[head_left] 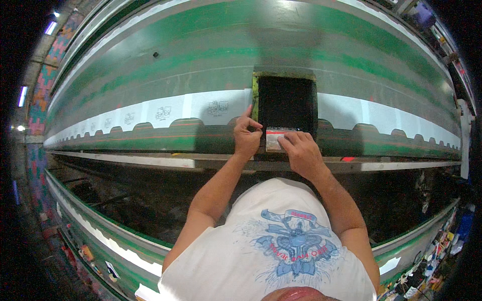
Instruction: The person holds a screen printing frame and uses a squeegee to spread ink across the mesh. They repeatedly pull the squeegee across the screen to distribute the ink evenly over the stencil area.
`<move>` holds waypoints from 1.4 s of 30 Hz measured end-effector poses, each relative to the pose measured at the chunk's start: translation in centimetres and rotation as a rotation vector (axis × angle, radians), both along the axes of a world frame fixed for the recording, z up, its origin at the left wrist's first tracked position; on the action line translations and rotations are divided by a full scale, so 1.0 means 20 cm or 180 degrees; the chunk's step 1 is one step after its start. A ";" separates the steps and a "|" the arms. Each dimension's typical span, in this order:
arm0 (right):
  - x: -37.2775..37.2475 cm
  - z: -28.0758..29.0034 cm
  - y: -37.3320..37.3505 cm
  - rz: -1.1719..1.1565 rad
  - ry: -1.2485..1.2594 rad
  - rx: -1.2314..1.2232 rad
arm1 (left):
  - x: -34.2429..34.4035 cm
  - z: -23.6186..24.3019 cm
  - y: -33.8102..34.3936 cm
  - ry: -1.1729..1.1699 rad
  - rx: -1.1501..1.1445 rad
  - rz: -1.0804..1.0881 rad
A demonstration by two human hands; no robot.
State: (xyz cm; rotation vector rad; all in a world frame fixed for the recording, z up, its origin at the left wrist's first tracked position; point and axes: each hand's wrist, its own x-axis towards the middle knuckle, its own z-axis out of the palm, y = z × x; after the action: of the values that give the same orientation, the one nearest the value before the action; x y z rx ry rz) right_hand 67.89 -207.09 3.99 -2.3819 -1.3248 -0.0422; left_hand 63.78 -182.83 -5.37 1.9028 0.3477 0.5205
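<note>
A dark screen frame (pixel 287 102) with a yellow-green left edge rests on a long green-streaked table (pixel 281 40), across a white strip of pieces (pixel 191 108) printed with small line drawings. My left hand (pixel 247 136) grips the frame's lower left side, index finger extended along the edge and the other fingers curled. My right hand (pixel 303 150) has its fingers closed on a flat pale squeegee (pixel 275 142) with a red stripe, at the frame's near end. What lies under the frame is hidden.
A pale rail (pixel 181 163) runs along the near edge, with a dark gap below it. A second long table (pixel 115 249) is behind me. A small dark object (pixel 155 54) sits on the far surface. Assorted items (pixel 432 256) crowd the lower right.
</note>
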 end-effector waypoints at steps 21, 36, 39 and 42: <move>0.83 -0.03 0.28 -0.0331 0.0052 -0.0259 | 0.00 0.00 0.00 0.0074 -0.0819 -0.0058; 0.01 0.02 0.09 -0.0318 0.0252 -0.0108 | 0.02 0.06 -0.03 0.0215 -0.0739 0.0009; -0.01 0.07 0.06 -0.0287 0.0665 -0.0112 | 0.01 0.05 -0.03 0.0217 -0.0113 -0.0077; -0.01 0.06 -0.04 -0.0479 0.0669 0.0404 | 0.02 0.04 -0.02 0.0250 0.0283 -0.0107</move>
State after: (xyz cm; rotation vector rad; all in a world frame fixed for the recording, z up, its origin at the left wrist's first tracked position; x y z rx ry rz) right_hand 67.75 -207.83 5.21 -2.3022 -1.0157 0.0767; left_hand 64.16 -183.13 -4.48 2.0158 0.3480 0.4460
